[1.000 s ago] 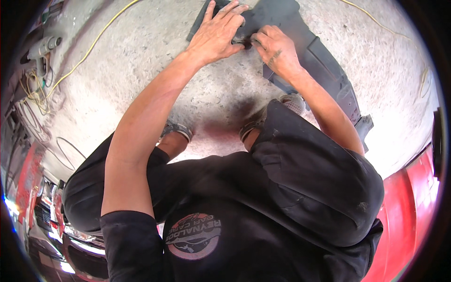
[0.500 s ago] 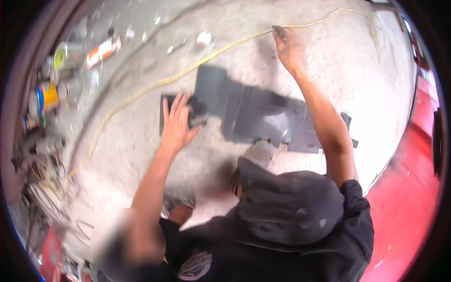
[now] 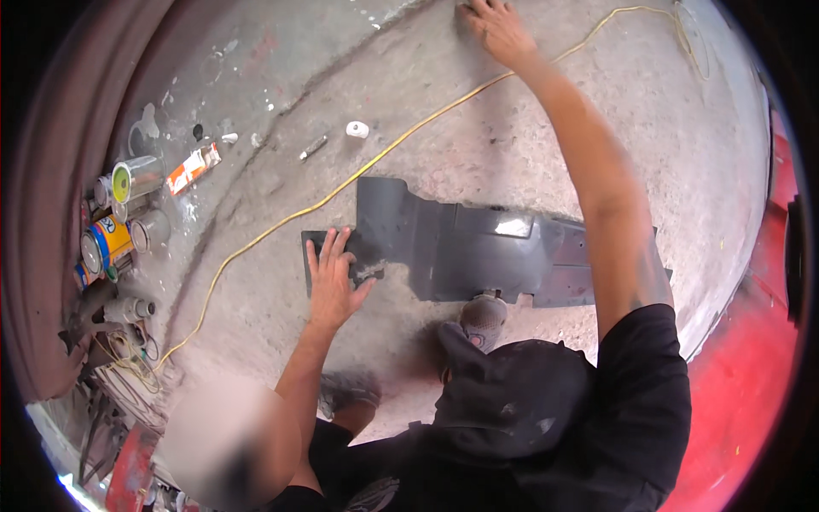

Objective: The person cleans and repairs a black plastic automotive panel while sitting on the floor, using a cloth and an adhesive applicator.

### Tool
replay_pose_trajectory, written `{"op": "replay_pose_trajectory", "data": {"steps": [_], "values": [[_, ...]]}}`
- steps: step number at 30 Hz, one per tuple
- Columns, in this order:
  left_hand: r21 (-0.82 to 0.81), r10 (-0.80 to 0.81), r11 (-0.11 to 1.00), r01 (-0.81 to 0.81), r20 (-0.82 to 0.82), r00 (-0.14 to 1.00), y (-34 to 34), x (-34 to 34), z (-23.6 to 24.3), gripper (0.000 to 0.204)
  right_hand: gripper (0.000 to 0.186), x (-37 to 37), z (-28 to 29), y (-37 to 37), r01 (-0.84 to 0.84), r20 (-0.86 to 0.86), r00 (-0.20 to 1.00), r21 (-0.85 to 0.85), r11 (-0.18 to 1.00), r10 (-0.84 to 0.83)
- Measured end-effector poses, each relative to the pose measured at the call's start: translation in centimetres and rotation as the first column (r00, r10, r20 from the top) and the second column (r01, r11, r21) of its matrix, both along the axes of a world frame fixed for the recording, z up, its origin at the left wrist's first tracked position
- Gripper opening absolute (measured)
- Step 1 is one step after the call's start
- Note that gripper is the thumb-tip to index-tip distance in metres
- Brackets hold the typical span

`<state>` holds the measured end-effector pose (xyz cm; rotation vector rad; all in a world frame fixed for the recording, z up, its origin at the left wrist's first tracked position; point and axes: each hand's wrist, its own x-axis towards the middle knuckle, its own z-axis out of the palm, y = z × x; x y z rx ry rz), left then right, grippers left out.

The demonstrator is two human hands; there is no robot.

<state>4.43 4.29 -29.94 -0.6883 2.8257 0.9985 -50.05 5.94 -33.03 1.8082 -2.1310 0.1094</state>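
Observation:
Neither of my own hands shows. The arms in the head view belong to another person in a dark cap (image 3: 512, 392) and black short-sleeved shirt (image 3: 644, 384), crouching below. That person's left hand (image 3: 331, 282) lies with spread fingers on the left end of a dark grey moulded panel (image 3: 426, 230) on the floor. The person's right hand (image 3: 499, 34) is stretched to the far edge, past a yellow cord (image 3: 401, 141). What lies under its fingertips is hidden. A greyish shoe (image 3: 484, 320) touches the panel's near edge.
Paint cans (image 3: 111, 239) and a clear cup (image 3: 141, 179) stand at the left, near an orange-and-white box (image 3: 194, 168). A small white bottle (image 3: 357, 130) and a marker-like tube (image 3: 314, 148) lie behind the cord. Red bodywork (image 3: 742, 367) borders the right.
The other person's right hand has moved farther away, beyond the cord; the dark piece it held is no longer clearly visible. Floor objects sit lower in the picture. The left hand stays on the panel.

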Motion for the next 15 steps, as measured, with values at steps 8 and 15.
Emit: {"op": "replay_pose_trajectory", "data": {"steps": [8, 15], "values": [[0.012, 0.000, 1.000, 0.000, -0.006, 1.000, -0.2, -0.2, -0.2, 0.052, 0.038, -2.0, -2.8, 2.2, 0.051, 0.315, 0.948, 0.017, 0.999, -0.053], [0.022, -0.004, 1.000, 0.004, 0.000, 1.000, -0.2, -0.2, -0.3, 0.050, 0.036, 2.5, -4.0, 1.4, 0.316, 0.286, 0.925, -0.216, 0.924, -0.250]]}}
